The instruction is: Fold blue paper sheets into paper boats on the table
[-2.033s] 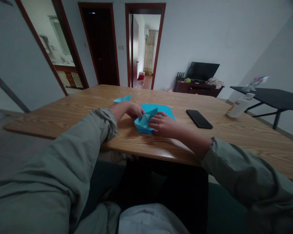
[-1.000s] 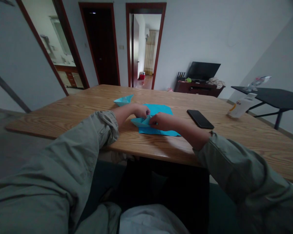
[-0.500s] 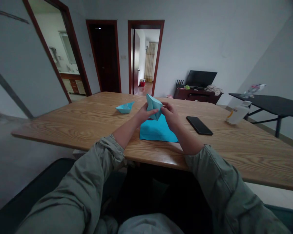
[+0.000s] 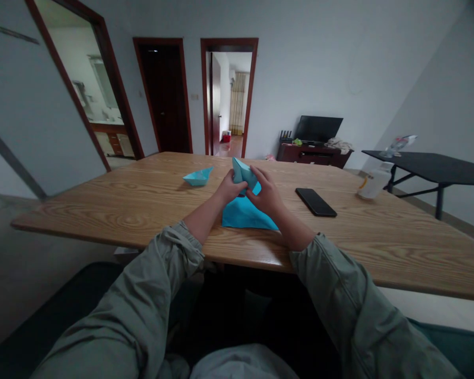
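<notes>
A long wooden table (image 4: 114,216) ran across the room, with a black side table (image 4: 430,176) beyond its right end and a television (image 4: 318,129) on a dark wood cabinet (image 4: 314,155) against the far wall. A plastic bottle (image 4: 373,181) stood near the table's right edge, and a black smartphone (image 4: 315,202) lay face up to the right of the hands.

A folded piece of blue paper (image 4: 243,175) was raised above the table, just above a sheet of blue paper (image 4: 245,217) lying on the wood. Its long axis tilted, with the pointed end up and away to the left and the lower end running down toward the right.

The left hand (image 4: 231,188) was mostly closed, cupping the lower left side, while the right hand (image 4: 265,196) curved its fingers over the right flank. Both had hold of the piece, seemingly pinching it from opposite sides to keep it steady and clear of the table, though how firmly they gripped could not be told.

A small paper boat (image 4: 198,177) sat to the left, well apart from the hands, apparently set out of their way.
</notes>
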A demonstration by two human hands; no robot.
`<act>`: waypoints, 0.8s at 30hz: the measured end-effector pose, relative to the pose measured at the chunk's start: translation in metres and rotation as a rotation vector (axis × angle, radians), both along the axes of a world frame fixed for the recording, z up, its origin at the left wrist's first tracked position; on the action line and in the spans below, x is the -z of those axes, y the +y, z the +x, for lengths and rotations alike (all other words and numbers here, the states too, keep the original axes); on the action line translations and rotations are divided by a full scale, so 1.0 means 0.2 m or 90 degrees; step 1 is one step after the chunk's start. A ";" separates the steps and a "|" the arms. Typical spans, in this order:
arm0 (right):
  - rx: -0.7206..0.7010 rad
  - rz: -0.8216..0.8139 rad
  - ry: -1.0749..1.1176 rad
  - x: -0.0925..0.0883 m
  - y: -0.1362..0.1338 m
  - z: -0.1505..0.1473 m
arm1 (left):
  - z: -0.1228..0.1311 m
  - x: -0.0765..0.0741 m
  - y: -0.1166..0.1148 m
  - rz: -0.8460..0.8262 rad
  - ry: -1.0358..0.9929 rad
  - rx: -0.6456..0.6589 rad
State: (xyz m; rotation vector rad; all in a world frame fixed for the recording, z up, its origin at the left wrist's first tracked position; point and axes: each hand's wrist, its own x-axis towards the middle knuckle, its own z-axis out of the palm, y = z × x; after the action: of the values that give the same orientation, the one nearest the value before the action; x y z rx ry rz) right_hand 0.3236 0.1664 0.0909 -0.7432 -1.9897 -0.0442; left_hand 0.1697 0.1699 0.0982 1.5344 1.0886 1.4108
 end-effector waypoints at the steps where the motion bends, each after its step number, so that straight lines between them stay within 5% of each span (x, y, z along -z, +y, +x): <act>1: -0.006 0.010 -0.008 0.01 0.01 0.00 | 0.00 0.00 0.00 -0.001 0.004 -0.005; 14: 0.026 -0.046 0.102 0.05 0.06 -0.01 | 0.01 -0.01 -0.02 -0.028 0.007 0.010; 24: 0.037 -0.141 0.187 0.03 0.05 -0.02 | -0.02 0.05 0.07 0.162 0.012 -0.115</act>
State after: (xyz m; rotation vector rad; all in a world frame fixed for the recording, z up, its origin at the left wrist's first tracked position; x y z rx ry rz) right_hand 0.3204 0.1763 0.0857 -0.8954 -1.7085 0.2416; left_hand 0.1648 0.1833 0.0889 1.6630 1.1155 1.7154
